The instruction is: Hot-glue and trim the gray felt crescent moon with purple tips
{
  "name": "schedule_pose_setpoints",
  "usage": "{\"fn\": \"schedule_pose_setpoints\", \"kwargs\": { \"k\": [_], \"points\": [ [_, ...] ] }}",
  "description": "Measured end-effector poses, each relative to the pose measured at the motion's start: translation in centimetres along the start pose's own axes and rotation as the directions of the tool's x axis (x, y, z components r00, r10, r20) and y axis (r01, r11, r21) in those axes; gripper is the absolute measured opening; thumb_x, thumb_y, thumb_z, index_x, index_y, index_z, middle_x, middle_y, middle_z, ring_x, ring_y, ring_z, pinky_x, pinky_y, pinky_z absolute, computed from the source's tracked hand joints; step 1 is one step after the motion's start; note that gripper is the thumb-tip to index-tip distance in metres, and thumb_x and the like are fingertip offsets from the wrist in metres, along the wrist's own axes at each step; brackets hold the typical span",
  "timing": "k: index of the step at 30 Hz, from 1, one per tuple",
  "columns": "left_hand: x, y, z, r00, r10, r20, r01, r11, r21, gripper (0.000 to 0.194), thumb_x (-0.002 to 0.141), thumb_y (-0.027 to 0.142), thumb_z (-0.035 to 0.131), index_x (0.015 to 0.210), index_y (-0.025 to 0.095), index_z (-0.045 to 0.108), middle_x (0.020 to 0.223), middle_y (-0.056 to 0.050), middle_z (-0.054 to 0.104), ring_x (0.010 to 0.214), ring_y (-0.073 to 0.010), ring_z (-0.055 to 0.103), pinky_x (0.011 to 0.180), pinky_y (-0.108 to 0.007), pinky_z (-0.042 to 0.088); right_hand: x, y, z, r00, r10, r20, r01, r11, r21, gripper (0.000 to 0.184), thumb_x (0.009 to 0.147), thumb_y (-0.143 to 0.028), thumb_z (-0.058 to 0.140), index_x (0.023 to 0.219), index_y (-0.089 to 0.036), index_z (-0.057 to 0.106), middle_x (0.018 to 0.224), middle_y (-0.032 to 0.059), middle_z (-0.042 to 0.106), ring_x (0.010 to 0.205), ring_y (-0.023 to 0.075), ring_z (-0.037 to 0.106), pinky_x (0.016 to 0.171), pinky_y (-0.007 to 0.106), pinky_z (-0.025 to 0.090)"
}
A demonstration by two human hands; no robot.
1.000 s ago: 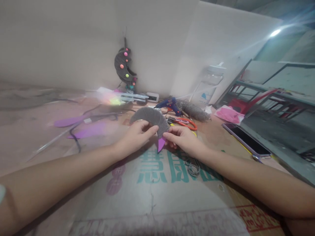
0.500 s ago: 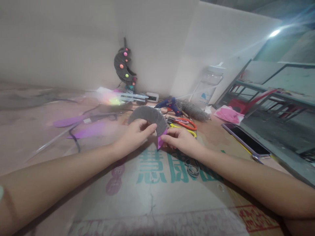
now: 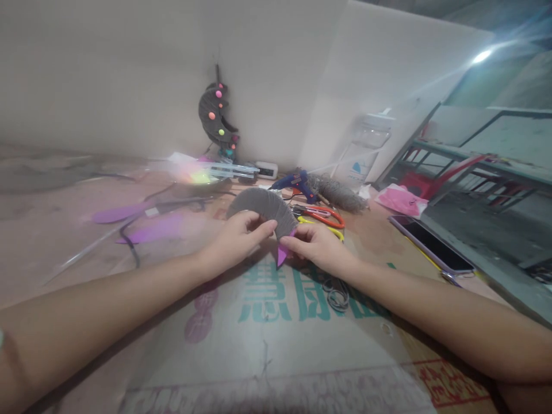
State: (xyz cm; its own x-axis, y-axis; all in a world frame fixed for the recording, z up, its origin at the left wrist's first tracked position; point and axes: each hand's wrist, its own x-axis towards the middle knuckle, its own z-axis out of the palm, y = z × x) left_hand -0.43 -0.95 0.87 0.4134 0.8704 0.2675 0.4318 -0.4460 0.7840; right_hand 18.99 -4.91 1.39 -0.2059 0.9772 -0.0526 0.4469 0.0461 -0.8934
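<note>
A crescent-shaped piece wrapped in grey yarn (image 3: 265,206), with a bare purple tip at its lower right end, is held over the printed cardboard sheet (image 3: 276,322). My left hand (image 3: 235,241) grips the crescent's inner curve, thumb and fingers closed on it. My right hand (image 3: 317,247) pinches the crescent near the purple tip. A strand of grey yarn lies coiled on the cardboard just below my right wrist.
Behind the hands lie orange-handled scissors (image 3: 321,215), a blue glue gun (image 3: 297,183) and a grey yarn bundle (image 3: 338,194). Purple cut-outs (image 3: 142,221) and a black cable lie at left. A finished grey crescent with coloured pom-poms (image 3: 215,118) leans on the wall. A phone (image 3: 433,244) rests at right.
The crescent has shifted slightly between the hands; my right fingers have moved a little along its purple tip. Both arms stay in the same place.
</note>
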Motion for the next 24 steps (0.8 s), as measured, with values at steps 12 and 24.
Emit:
{"fn": "schedule_pose_setpoints", "kwargs": {
  "k": [12,24],
  "points": [
    [0.1,0.2,-0.1,1.0,0.005,0.004,-0.005,1.0,-0.021,0.044,0.087,0.055,0.05,0.068,0.017,0.061,0.068,-0.002,0.061,0.068,-0.0177,0.057,0.062,-0.029,0.04,0.1,0.6,-0.2,0.991,-0.13,-0.026,0.131,0.991,0.038,0.044,0.09,-0.053,0.055,0.066,-0.017,0.058,0.053,-0.0031,0.054,0.045,0.007,0.044,0.044,0.02,0.035],
    [1.0,-1.2,-0.4,0.985,-0.051,-0.167,0.033,0.994,-0.108,0.038,0.088,0.049,0.051,0.068,0.018,0.061,0.072,-0.003,0.064,0.077,-0.0182,0.061,0.074,-0.03,0.045,0.5,1.2,0.2,0.997,-0.083,-0.009,0.082,0.967,0.24,0.02,0.085,-0.025,0.057,0.104,-0.017,0.06,0.067,-0.0034,0.057,0.052,0.0074,0.05,0.043,0.018,0.041]
  ]
}}
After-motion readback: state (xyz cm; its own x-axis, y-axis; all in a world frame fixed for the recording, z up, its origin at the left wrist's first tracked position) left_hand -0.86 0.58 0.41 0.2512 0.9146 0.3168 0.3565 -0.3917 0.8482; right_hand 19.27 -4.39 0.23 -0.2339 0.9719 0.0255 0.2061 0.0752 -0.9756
